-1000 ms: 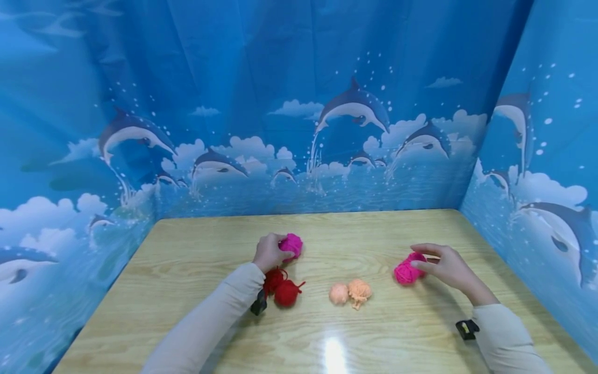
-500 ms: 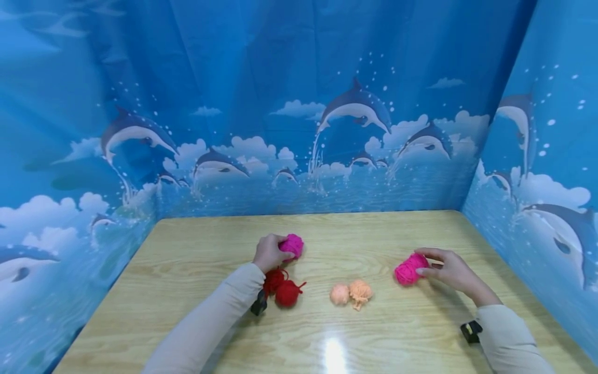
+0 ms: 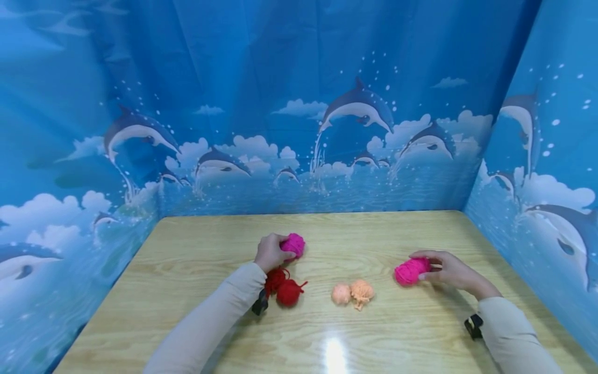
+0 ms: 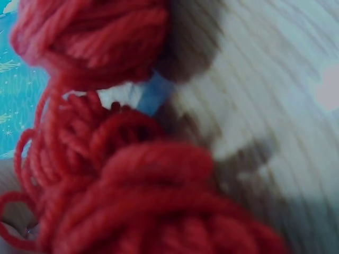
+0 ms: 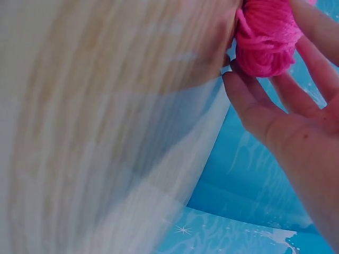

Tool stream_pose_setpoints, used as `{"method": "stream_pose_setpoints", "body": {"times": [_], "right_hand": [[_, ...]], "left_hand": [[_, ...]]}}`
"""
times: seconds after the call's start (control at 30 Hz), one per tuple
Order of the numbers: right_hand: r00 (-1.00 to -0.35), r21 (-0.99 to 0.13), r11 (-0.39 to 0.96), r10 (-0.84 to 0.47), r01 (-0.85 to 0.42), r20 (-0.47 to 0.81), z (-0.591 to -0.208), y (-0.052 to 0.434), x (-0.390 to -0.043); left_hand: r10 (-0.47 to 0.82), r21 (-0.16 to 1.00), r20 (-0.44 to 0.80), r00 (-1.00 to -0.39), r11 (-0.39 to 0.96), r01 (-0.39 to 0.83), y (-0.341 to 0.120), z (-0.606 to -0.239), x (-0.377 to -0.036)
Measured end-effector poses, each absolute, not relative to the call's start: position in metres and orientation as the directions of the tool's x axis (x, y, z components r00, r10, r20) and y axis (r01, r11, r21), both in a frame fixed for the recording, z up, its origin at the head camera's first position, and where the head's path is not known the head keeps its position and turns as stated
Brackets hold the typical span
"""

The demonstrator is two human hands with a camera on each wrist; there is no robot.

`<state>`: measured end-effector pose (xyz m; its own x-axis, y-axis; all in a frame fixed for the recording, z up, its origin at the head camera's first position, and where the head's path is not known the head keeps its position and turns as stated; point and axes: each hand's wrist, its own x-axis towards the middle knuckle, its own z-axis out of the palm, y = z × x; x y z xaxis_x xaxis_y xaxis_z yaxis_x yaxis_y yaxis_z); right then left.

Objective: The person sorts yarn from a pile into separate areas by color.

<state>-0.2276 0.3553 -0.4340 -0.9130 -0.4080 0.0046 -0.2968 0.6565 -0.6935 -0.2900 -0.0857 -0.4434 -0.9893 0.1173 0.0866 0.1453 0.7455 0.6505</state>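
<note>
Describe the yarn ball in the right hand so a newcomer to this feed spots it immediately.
Start at the wooden table ringed by the dolphin backdrop and go to its right side. There the right hand pinches a bright pink yarn ball. The other pink ball sits left of centre in the left hand, and the peach pair and red pair lie nearer the front edge, untouched.

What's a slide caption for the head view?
Each hand grips a pink yarn ball, left hand and right hand, with red yarn balls and peach yarn balls between on the wooden table.
</note>
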Motion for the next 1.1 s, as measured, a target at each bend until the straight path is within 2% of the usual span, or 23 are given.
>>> {"method": "stream_pose_setpoints", "body": {"times": [0.6,1.1], "right_hand": [[-0.943,-0.638,0.726,-0.332,-0.258,0.004,-0.437,0.35,-0.228],[-0.978,-0.623,0.763,-0.208,-0.17,0.013,-0.431,0.329,-0.232]], "left_hand": [[0.116,0.639,0.094,-0.989,0.755,0.149,-0.087,-0.447,-0.292],[0.119,0.637,0.08,-0.99,0.757,0.143,-0.087,-0.444,-0.291]]}}
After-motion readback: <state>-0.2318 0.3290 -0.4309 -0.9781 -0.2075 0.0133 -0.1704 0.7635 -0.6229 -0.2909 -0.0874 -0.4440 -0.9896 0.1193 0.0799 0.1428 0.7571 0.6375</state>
